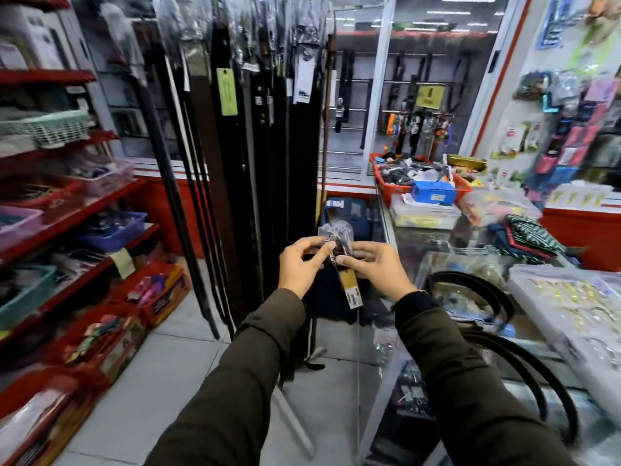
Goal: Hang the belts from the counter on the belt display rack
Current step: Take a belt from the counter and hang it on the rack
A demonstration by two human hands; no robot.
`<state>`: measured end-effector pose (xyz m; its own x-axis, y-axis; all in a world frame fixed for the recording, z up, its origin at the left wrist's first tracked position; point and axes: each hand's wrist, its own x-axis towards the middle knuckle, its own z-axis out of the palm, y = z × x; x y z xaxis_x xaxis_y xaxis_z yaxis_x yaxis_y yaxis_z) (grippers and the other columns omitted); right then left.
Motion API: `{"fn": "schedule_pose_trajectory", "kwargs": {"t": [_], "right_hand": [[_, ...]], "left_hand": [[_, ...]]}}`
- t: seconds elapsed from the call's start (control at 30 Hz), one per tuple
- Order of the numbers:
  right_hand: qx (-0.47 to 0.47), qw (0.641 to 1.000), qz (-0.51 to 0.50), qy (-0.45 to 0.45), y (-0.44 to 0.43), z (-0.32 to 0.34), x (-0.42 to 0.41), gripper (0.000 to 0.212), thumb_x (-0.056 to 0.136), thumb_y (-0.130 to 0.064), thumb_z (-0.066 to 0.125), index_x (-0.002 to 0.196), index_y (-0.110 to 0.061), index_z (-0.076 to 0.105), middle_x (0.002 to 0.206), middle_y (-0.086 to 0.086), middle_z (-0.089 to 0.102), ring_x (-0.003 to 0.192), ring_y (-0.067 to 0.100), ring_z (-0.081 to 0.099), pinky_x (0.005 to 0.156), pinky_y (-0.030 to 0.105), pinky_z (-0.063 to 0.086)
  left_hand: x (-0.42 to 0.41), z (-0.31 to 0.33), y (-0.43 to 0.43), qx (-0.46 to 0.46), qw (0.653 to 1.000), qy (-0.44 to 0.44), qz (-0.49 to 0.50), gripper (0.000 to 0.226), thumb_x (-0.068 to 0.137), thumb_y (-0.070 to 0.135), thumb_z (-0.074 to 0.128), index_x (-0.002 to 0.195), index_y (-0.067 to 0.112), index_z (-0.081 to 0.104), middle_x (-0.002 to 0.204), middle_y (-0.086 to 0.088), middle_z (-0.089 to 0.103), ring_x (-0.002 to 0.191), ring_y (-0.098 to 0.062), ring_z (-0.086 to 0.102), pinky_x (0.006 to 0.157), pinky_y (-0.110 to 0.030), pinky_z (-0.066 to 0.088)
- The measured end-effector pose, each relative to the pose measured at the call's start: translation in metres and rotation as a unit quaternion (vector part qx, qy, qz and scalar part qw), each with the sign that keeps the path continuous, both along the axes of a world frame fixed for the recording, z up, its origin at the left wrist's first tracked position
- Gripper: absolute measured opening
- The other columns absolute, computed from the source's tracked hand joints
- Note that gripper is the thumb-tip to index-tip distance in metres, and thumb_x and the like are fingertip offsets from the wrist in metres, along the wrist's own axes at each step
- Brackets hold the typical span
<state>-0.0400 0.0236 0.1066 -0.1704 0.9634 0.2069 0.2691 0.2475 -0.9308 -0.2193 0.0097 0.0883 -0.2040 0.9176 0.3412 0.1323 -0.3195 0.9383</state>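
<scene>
Left hand (304, 264) and right hand (369, 267) pinched on wrapped buckle (336, 238) of belt (311, 331); blurred, likely slippery film, strap dangling, risked dropping short of rack (255, 35).

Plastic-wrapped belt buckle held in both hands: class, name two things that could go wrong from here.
1. Both hands, left hand and right hand, pinch only the plastic-wrapped belt buckle; the slick wrap might slip and drop the belt.
2. The black belts coiled on the glass counter lie near its edge, by the right sleeve, so a careless move could sweep them off.
</scene>
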Motion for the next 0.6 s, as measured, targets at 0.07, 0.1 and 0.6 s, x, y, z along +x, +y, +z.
{"fn": "schedule_pose_trajectory", "kwargs": {"t": [0.07, 0.1, 0.6], "right_hand": [[0.005, 0.999, 0.011, 0.045, 0.001, 0.001, -0.009, 0.037, 0.065, -0.041, 0.092, 0.099, -0.032, 0.08, 0.103, -0.003, 0.081, 0.098, 0.01, 0.077, 0.086, 0.03, 0.062], [0.02, 0.998, 0.016, 0.054, 0.002, 0.002, -0.014, 0.037, 0.065, -0.042, 0.092, 0.098, -0.031, 0.081, 0.104, -0.004, 0.081, 0.103, 0.01, 0.075, 0.09, 0.03, 0.06], [0.111, 0.972, 0.11, 0.177, 0.014, 0.096, -0.114, 0.025, 0.081, -0.009, 0.083, 0.105, -0.007, 0.077, 0.091, 0.011, 0.081, 0.081, 0.02, 0.078, 0.073, 0.031, 0.064]], "left_hand": [[-0.011, 0.013, 0.001, 0.014, 1.0, 0.014, 0.012, 0.013, 0.094, 0.021, 0.073, 0.103, 0.012, 0.077, 0.105, -0.009, 0.077, 0.103, -0.025, 0.072, 0.087, -0.041, 0.061], [-0.017, 0.021, 0.001, 0.019, 1.0, 0.013, 0.011, 0.009, 0.094, 0.02, 0.072, 0.101, 0.016, 0.076, 0.104, -0.007, 0.076, 0.102, -0.022, 0.071, 0.089, -0.043, 0.06], [-0.097, 0.108, -0.012, 0.065, 0.985, -0.16, -0.005, 0.021, 0.091, 0.015, 0.076, 0.111, 0.008, 0.076, 0.094, -0.002, 0.082, 0.089, -0.014, 0.079, 0.07, -0.026, 0.064]]}}
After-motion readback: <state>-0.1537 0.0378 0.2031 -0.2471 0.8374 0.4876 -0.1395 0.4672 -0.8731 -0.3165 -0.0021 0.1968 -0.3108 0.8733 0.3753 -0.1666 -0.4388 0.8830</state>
